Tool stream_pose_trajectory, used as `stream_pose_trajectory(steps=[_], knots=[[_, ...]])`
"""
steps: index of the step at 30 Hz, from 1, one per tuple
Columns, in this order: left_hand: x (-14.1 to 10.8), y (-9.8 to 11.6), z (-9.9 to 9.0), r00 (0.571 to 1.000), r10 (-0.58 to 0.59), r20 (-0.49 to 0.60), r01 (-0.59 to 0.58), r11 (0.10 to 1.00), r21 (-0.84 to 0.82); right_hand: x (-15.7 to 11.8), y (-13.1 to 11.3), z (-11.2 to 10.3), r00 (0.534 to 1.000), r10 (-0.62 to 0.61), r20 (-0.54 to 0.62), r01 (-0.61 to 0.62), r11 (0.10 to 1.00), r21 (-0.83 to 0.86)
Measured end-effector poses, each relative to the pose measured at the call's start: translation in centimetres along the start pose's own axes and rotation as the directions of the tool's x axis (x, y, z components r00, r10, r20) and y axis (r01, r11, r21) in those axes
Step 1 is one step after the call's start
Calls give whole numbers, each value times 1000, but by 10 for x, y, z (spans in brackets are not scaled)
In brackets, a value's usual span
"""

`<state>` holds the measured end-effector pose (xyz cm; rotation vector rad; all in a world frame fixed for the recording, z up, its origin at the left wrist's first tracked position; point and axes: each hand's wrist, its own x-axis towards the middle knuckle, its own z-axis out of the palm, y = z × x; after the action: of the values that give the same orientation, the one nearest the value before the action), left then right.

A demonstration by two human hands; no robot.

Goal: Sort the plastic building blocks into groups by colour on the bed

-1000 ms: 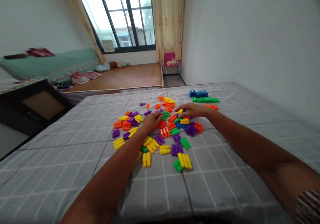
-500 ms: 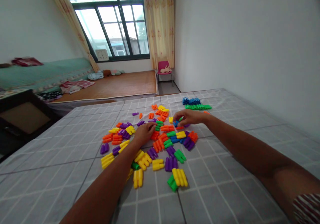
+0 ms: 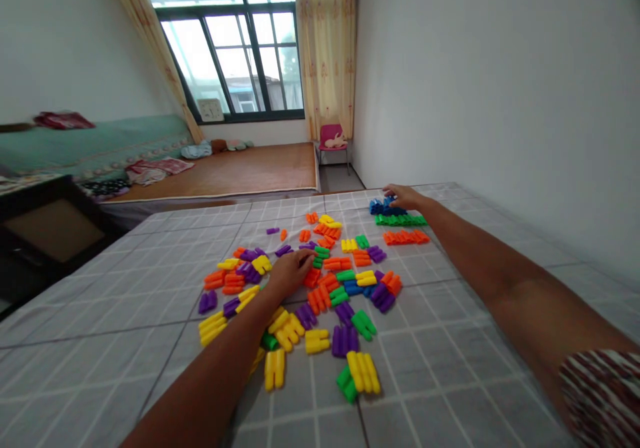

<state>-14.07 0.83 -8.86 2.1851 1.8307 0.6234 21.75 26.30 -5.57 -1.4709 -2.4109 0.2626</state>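
My left hand (image 3: 291,273) rests among the loose plastic building blocks, its fingers curled together beside a green block (image 3: 321,255) and a red block (image 3: 311,277). Whether anything is pinched in those fingers is hidden. At the far right of the table, my right hand (image 3: 407,197) is over a row of blue blocks (image 3: 381,207), with its fingers closed around a blue block that is mostly covered. Just in front of that row lie a line of green blocks (image 3: 401,221) and a line of orange blocks (image 3: 406,237).
Yellow blocks (image 3: 364,372), purple blocks (image 3: 345,341) and several other orange, green and blue ones are scattered over the checked tablecloth (image 3: 430,368). Beyond the table are a bed platform (image 3: 260,168), a pink chair (image 3: 331,135) and a window. A white wall (image 3: 490,88) stands to the right.
My right hand has moved from the scattered blocks out to the blue row, taking a blue block from the pile. The orange line is now uncovered. My left hand stays nearly in place.
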Motion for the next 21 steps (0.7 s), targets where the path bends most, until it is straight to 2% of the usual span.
stream_pose_trajectory(steps=[5,9,12,13,15,16,18,20,21], knots=[[0,1,-1,1000,14,-1,-14,1000,6,1,-4,5,999,-16,42,18,999,-48],[0,0,1,1000,14,-9,-14,1000,19,-6,-15,-7,997,-62,-43,56,988,-141],[0,1,2,1000,22,-15,-21,999,27,-22,-37,-14,980,-141,-138,120,981,-153],[0,1,2,1000,26,-14,-26,999,27,-31,-49,-13,978,-171,-122,156,980,-122],[0,1,2,1000,28,-12,-28,999,25,-56,-78,-8,966,-260,18,259,966,13],[0,1,3,1000,26,-15,-26,999,27,-71,-95,-3,937,-328,118,315,942,111],[0,2,3,1000,20,-21,-19,999,34,-103,-127,8,838,-462,291,392,880,268],[0,2,4,1000,15,-23,-14,999,38,-131,-153,20,760,-536,369,447,842,302],[0,3,4,1000,14,-23,-13,999,39,-141,-163,24,749,-548,372,472,835,282]])
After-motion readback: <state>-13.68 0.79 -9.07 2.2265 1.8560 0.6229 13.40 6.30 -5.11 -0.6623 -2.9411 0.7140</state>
